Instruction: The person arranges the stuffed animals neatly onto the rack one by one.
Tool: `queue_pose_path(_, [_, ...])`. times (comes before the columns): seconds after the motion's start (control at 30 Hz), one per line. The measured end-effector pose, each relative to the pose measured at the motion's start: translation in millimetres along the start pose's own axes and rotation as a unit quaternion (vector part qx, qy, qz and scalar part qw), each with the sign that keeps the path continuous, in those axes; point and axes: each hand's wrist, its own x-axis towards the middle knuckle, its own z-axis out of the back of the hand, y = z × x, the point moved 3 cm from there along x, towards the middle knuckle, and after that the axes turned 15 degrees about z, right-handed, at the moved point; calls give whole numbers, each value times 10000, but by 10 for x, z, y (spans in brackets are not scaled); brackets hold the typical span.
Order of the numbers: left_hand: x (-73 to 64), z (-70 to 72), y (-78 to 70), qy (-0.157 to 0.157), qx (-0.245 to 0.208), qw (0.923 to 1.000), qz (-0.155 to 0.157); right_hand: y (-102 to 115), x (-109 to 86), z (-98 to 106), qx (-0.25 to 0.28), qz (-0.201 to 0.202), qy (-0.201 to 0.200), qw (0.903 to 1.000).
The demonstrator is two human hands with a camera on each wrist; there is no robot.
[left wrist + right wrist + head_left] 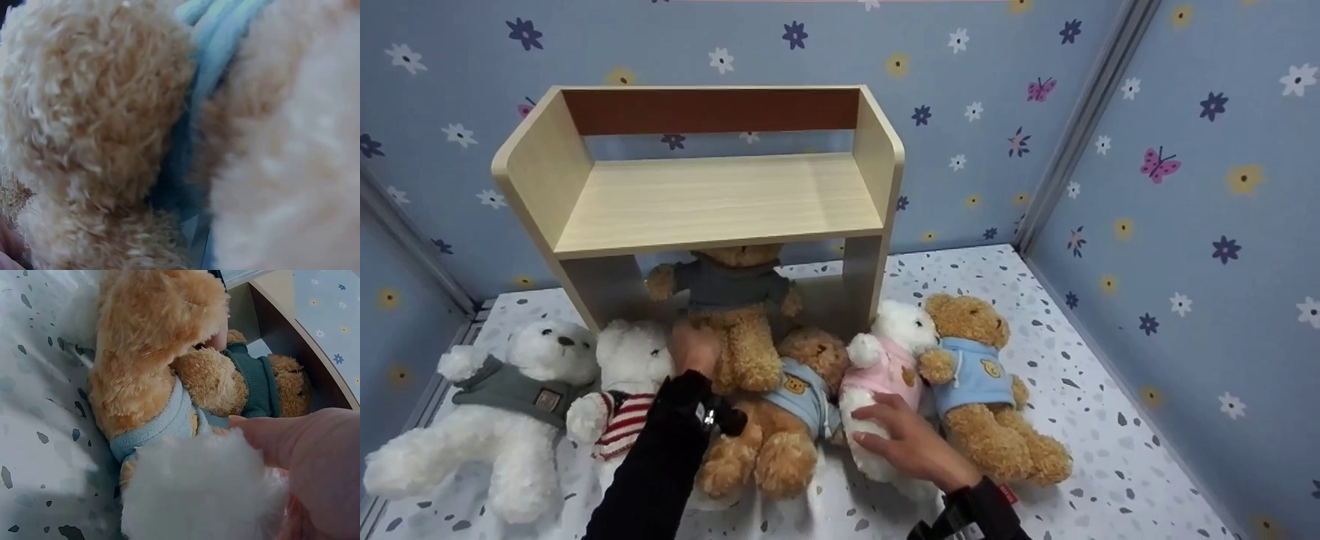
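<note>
A brown teddy bear in a dark grey-green sweater [727,286] is in the lower opening of a small wooden shelf [720,195], its head partly hidden by the board above. My left hand [695,349] grips this bear at its leg; the fingertips are mostly hidden. Below it, a brown teddy bear in a light blue hoodie [802,390] leans back, its legs toward me. My right hand [911,439], fingers spread, is over the white teddy bear in pink [896,367], whose fluffy leg [197,489] fills the front of the right wrist view.
On the left lie a white bear in a green top [521,397] and a white bear in red-and-white stripes [626,416]. Another brown bear in a blue hoodie [975,375] leans at the right. Flowered panels [1207,225] enclose the speckled tabletop [1095,427].
</note>
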Motion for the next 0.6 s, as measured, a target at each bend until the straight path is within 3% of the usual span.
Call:
queue_pose_path(0.3, [82,95,65,-197,-653,9976,-131,43,39,-92,-102,59,147,9998])
queue_pose_path(0.43, [86,70,97,-121,-1000,9948,-147,42,35,-116,-59,64,216,9997])
queue_pose_path(0.53, [175,67,144,15,-965,9952,-160,50,39,-143,60,120,278,9995])
queue_pose_path(0.6, [305,92,204,62,-887,9960,-131,61,56,-168,97,180,317,9993])
